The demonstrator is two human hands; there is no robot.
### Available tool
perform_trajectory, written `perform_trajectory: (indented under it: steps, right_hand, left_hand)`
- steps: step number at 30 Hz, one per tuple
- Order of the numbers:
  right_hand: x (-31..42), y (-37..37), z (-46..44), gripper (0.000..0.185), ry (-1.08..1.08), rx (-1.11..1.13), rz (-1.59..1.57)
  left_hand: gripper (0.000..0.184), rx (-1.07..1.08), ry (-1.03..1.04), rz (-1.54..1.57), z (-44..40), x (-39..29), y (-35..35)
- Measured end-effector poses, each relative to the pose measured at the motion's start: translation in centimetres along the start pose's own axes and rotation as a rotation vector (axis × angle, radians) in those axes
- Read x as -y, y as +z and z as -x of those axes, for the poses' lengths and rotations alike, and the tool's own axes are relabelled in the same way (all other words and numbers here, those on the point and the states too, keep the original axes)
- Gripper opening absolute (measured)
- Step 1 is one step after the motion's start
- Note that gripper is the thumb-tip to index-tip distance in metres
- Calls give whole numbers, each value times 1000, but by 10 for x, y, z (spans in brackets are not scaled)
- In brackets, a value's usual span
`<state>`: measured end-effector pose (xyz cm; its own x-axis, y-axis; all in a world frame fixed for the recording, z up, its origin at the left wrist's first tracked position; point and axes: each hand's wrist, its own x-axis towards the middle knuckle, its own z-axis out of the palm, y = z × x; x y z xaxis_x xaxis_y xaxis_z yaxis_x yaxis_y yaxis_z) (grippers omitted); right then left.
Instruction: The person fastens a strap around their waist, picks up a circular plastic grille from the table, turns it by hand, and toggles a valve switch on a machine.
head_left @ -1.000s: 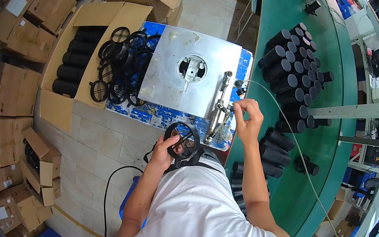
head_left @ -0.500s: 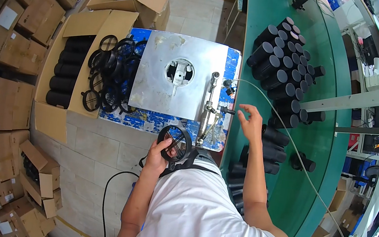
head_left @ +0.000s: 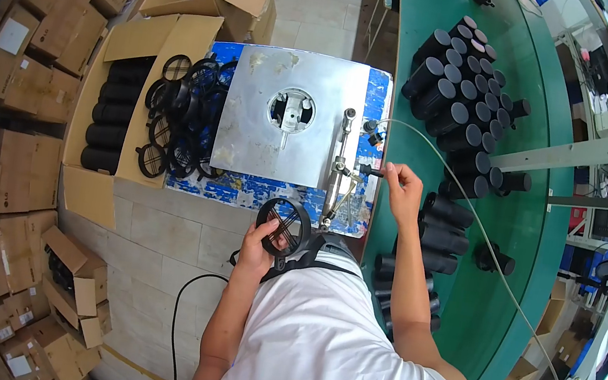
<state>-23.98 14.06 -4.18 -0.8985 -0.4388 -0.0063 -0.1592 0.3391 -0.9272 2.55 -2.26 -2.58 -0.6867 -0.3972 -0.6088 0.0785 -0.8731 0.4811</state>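
My left hand (head_left: pixel 261 242) holds a black ring with cross bars (head_left: pixel 286 215) near my waist, just off the front edge of the blue work surface (head_left: pixel 242 188). On that surface lies a metal plate (head_left: pixel 251 124) with a round opening and a metal fitting (head_left: pixel 292 110) inside it. A metal cylinder with levers (head_left: pixel 338 165) runs along the plate's right side. The fingers of my right hand (head_left: pixel 400 184) are pinched at the end of a black handle (head_left: pixel 372 172) that sticks out from this cylinder. More black rings (head_left: pixel 175 110) are heaped left of the plate.
Many black tubes (head_left: pixel 458 87) stand or lie on the green bench (head_left: pixel 525 221) to the right. An open carton (head_left: pixel 97 196) with black tubes is at the left, near stacked boxes (head_left: pixel 8 164). A thin hose (head_left: pixel 466 199) crosses the bench. A dark cable (head_left: pixel 175 320) hangs at lower left.
My right hand was near the handle, then apart from it with fingers spread; now its fingers have closed at the handle's end. My left hand still holds the ring. The view has shifted slightly.
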Motion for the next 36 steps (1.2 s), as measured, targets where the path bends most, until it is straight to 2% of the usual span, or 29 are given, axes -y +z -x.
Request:
perform_trajectory:
  steps: [7, 11, 25, 31, 34, 36]
  right_hand:
    - [-11, -1, 5, 12, -28, -76, -128]
    - [-23, -1, 10, 13, 10, -84, -188]
    - [-37, -2, 10, 12, 70, -50, -223]
    - [-63, 2, 16, 10, 50, -75, -210]
    - [-83, 1, 23, 11, 147, -147, -130]
    - [-93, -4, 29, 17, 231, -65, 12]
  left_hand:
    - [8, -2, -11, -2, -6, -2, 0]
    - [8, 98, 8, 16, -13, -3, -3]
    - [11, 33, 75, -6, -17, -2, 8]
    - [13, -11, 22, 3, -14, -5, 3]
    - [13, -3, 29, 36, -14, -5, -1]
    - [12, -23, 20, 64, -17, 0, -11]
